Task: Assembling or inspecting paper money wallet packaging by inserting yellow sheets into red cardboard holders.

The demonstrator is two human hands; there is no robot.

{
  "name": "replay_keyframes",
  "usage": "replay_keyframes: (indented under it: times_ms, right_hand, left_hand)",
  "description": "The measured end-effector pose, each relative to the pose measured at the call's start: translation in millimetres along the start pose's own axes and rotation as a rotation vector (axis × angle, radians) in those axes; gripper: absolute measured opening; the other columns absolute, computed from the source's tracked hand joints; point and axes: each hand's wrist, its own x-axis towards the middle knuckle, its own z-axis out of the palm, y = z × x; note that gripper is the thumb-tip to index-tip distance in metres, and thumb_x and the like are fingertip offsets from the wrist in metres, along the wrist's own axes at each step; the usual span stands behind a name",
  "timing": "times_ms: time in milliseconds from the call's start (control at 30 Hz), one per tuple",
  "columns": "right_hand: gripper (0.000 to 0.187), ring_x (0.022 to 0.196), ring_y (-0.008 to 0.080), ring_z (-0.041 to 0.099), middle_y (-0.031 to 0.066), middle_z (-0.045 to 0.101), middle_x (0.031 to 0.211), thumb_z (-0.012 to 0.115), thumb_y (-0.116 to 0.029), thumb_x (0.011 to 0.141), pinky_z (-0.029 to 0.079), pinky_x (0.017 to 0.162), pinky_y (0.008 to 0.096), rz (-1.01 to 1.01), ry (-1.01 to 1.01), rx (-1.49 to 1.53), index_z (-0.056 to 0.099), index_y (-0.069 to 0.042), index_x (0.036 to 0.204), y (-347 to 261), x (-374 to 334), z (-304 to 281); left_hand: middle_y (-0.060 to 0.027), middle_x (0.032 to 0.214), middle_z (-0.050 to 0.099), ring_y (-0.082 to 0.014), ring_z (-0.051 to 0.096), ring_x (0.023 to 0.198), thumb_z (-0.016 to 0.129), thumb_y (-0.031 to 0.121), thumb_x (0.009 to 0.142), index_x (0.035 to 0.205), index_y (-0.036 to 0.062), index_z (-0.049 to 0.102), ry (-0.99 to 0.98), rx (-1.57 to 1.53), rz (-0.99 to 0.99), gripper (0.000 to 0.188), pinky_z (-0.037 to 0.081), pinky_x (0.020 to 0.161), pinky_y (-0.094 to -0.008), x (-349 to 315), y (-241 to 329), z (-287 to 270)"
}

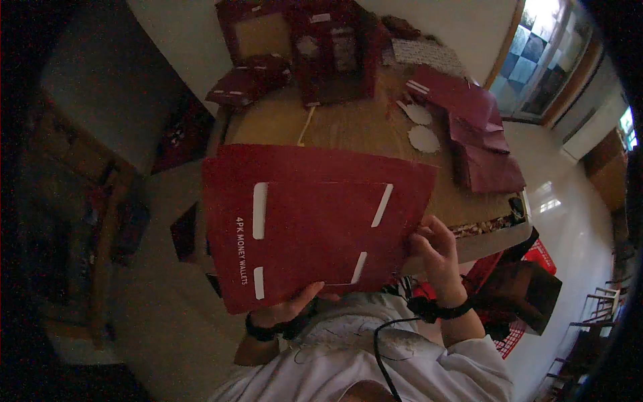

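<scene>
Maroon card panel (pixel 315 228) is held above the near edge of the table (pixel 365 127). Left hand (pixel 289 309) pinches the panel's lower edge, thumb on the front face, fingers mostly hidden beneath. Right hand (pixel 439 254) is bent in at the right edge, pinching it between thumb and curled fingers. Support at two edges appears intended to keep the panel flat, its printed face toward the wearer. Count on that face: four white strips (pixel 260 211), two per side. One further maroon edge shows behind the top; a second layer is likely, not confirmed. Black wristbands (pixel 461 309): two, one per wrist.

On the table, right of centre, lie two scalloped white cutouts (pixel 424 139), close together. Folded maroon sheets (pixel 472 127) occupy the table's right side; they overlap, so an exact count is not possible. Their position is probably for easy reach. At the table's far side stand two upright maroon boxes (pixel 369 60), probably propped by the wall, with one low maroon stack (pixel 249 84) before them. Beyond the table's near right corner: one brown carton (pixel 519 291).
</scene>
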Motion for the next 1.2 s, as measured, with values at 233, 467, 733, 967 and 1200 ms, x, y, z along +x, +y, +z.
replay_keyframes:
  times_ms: [233, 467, 733, 967, 1200]
  right_hand:
    - [0.04, 0.102, 0.0149, 0.055, 0.007, 0.058, 0.113, 0.058, 0.0, 0.084, 0.045, 0.086, 0.0291, -0.025, -0.051, 0.136, 0.047, -0.003, 0.122, 11.6, 3.0, -7.1]
    - [0.039, 0.096, 0.0163, 0.059, 0.0069, 0.06, 0.11, 0.054, 0.001, 0.086, 0.049, 0.081, 0.03, 0.025, -0.01, 0.07, 0.046, -0.002, 0.124, 18.3, 9.2, -22.9]
    - [0.031, 0.084, 0.0128, 0.06, 0.0047, 0.062, 0.1, 0.053, -0.002, 0.088, 0.05, 0.072, 0.0274, -0.041, -0.004, 0.064, 0.05, -0.002, 0.118, 11.9, 15.3, -15.7]
    - [0.022, 0.08, 0.0122, 0.059, 0.0033, 0.063, 0.089, 0.055, -0.006, 0.088, 0.049, 0.069, 0.0273, 0.158, 0.1, -0.04, 0.054, -0.001, 0.109, 13.5, 6.8, -24.2]
    - [0.021, 0.082, 0.0149, 0.06, 0.0059, 0.064, 0.089, 0.06, 0.001, 0.081, 0.049, 0.072, 0.0292, 0.299, -0.137, 0.152, 0.06, 0.001, 0.102, 16.8, 2.8, -48.7]
  left_hand:
    - [0.0001, 0.138, 0.036, -0.0151, 0.044, 0.12, 0.046, 0.034, 0.093, 0.139, 0.0247, 0.033, -0.418, -0.584, -0.338, 0.049, 0.045, 0.095, -0.0403, 5.3, -10.2, 4.0]
    - [-0.0013, 0.145, 0.024, -0.0137, 0.033, 0.129, 0.038, 0.04, 0.095, 0.142, 0.0273, 0.024, -0.705, -0.465, -0.674, 0.05, 0.042, 0.098, -0.0411, 28.2, -6.4, -7.4]
    - [0.0007, 0.136, 0.042, -0.0137, 0.044, 0.121, 0.046, 0.037, 0.093, 0.135, 0.0226, 0.04, -0.078, 0.039, -0.03, 0.045, 0.043, 0.097, -0.039, 32.9, 10.3, -3.9]
    - [-0.0025, 0.109, 0.062, -0.017, 0.059, 0.101, 0.062, 0.016, 0.085, 0.114, 0.008, 0.058, -0.299, -0.334, -0.251, 0.03, 0.049, 0.086, -0.0337, 34.8, 5.7, -0.5]
    - [-0.0145, 0.105, 0.06, -0.0241, 0.064, 0.081, 0.06, 0.009, 0.083, 0.113, -0.0005, 0.05, 0.15, -1.053, -0.885, 0.033, 0.057, 0.068, -0.0366, 73.9, 23.5, -15.2]
